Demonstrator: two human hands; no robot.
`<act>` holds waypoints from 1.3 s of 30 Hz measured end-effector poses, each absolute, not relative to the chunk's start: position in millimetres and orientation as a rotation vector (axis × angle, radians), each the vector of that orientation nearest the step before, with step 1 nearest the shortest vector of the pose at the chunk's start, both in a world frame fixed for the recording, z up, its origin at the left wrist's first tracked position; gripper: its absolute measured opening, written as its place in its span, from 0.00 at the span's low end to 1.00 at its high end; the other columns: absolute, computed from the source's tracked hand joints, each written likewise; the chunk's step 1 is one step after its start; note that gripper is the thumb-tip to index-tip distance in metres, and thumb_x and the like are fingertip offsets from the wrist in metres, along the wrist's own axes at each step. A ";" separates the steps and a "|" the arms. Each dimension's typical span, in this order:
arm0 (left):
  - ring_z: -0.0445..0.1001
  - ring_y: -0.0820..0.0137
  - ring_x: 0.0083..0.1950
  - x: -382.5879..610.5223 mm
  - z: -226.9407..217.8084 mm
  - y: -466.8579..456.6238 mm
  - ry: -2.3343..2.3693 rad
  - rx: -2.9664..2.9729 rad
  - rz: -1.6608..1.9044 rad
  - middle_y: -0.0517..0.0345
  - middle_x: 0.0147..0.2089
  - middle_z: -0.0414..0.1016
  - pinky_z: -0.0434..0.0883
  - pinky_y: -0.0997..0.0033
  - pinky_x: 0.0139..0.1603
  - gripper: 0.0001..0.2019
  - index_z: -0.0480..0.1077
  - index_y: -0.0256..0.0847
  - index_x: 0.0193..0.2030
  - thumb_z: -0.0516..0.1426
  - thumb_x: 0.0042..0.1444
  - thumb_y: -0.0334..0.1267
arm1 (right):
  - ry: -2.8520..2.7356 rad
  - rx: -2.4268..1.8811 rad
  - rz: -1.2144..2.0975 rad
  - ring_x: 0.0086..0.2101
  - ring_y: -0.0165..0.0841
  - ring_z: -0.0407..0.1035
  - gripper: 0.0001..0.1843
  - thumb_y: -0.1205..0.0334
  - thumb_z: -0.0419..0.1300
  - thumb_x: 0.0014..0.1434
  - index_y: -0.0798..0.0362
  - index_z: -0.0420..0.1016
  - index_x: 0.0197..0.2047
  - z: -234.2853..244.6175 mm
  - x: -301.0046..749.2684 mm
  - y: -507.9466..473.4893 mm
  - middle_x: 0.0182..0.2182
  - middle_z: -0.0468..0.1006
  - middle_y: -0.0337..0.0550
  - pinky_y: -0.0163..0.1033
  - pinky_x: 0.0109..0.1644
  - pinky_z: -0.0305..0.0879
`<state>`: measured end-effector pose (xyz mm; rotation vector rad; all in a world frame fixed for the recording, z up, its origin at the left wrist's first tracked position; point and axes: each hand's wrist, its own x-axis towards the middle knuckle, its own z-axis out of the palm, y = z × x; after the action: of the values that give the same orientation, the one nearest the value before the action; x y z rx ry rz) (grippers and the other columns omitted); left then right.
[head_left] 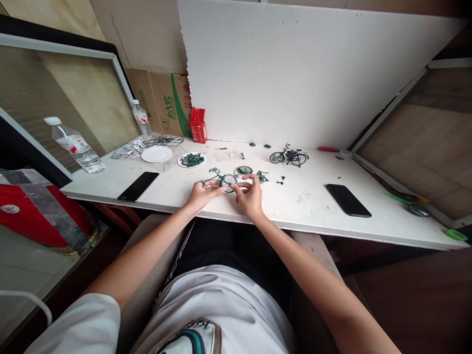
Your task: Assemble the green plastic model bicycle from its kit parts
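Note:
A small green model bicycle (222,179), partly built, lies on the white table (302,196) near its front edge. My left hand (202,193) pinches it at its left end. My right hand (250,194) is closed on it from the right, fingertips at the wheel. A loose grey wheel (244,170) and a green frame part (262,176) lie just behind my right hand. A finished black model bicycle (289,156) stands further back.
Black phones lie at the left (138,186) and right (348,200). A plate with green parts (191,160), an empty white plate (157,154), a red carton (198,125), two water bottles (75,146) (141,118) and a white foam board (295,73) stand behind.

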<state>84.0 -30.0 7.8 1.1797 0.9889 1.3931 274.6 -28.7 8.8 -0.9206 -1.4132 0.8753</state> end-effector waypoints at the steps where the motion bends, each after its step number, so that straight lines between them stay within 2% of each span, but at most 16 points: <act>1: 0.84 0.56 0.46 84.3 7.8 -30.0 0.984 1.186 1.397 0.42 0.46 0.86 0.79 0.52 0.55 0.26 0.83 0.34 0.43 0.79 0.39 0.46 | -1.409 -0.910 0.889 0.16 0.29 0.69 0.29 0.42 0.71 0.60 0.43 0.57 0.49 8.0 274.4 -27.7 0.37 0.84 0.37 0.37 0.19 0.65; 8: 0.83 0.57 0.47 85.8 9.3 -31.4 0.981 1.187 1.427 0.42 0.48 0.86 0.78 0.53 0.56 0.26 0.83 0.34 0.45 0.78 0.41 0.47 | -1.319 -0.879 0.969 0.21 0.30 0.71 0.23 0.37 0.61 0.68 0.45 0.59 0.49 7.2 273.0 -22.0 0.36 0.84 0.40 0.37 0.23 0.70; 12: 0.83 0.58 0.45 86.1 10.6 -32.1 0.981 1.192 1.437 0.43 0.46 0.86 0.78 0.55 0.54 0.26 0.83 0.34 0.44 0.78 0.42 0.48 | -1.296 -0.846 0.962 0.23 0.29 0.70 0.21 0.41 0.62 0.68 0.45 0.60 0.48 5.7 274.4 -18.0 0.38 0.82 0.40 0.37 0.27 0.72; 16: 0.83 0.59 0.44 85.8 10.8 -31.9 0.983 1.209 1.446 0.43 0.45 0.86 0.77 0.59 0.49 0.25 0.83 0.35 0.44 0.78 0.43 0.49 | -1.307 -0.883 0.766 0.37 0.32 0.73 0.19 0.45 0.66 0.65 0.47 0.66 0.49 1.0 276.7 -13.0 0.47 0.78 0.46 0.37 0.36 0.74; 18: 0.83 0.59 0.43 85.3 10.3 -31.6 0.983 1.227 1.446 0.43 0.45 0.86 0.76 0.61 0.46 0.24 0.83 0.35 0.44 0.77 0.44 0.49 | -1.344 -0.909 0.731 0.40 0.33 0.73 0.21 0.45 0.67 0.64 0.48 0.70 0.52 -0.2 277.2 -11.4 0.49 0.77 0.48 0.38 0.40 0.73; 26: 0.83 0.60 0.43 83.2 4.5 -28.1 0.981 1.239 1.453 0.42 0.48 0.86 0.77 0.63 0.43 0.25 0.84 0.35 0.46 0.77 0.45 0.49 | -1.420 -0.902 0.906 0.35 0.36 0.75 0.25 0.41 0.67 0.63 0.49 0.73 0.53 4.0 275.2 -13.9 0.34 0.82 0.41 0.43 0.44 0.70; 39: 0.83 0.61 0.41 83.4 6.6 -28.4 0.977 1.227 1.459 0.43 0.45 0.86 0.75 0.66 0.40 0.22 0.84 0.35 0.44 0.77 0.45 0.46 | -1.404 -0.901 0.924 0.35 0.37 0.77 0.25 0.40 0.68 0.62 0.47 0.69 0.52 2.6 275.0 -14.5 0.32 0.81 0.39 0.41 0.39 0.68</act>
<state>83.4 -28.4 6.6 1.2269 0.9773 1.4591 275.0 -14.5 2.6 -0.9014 -1.4040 0.9240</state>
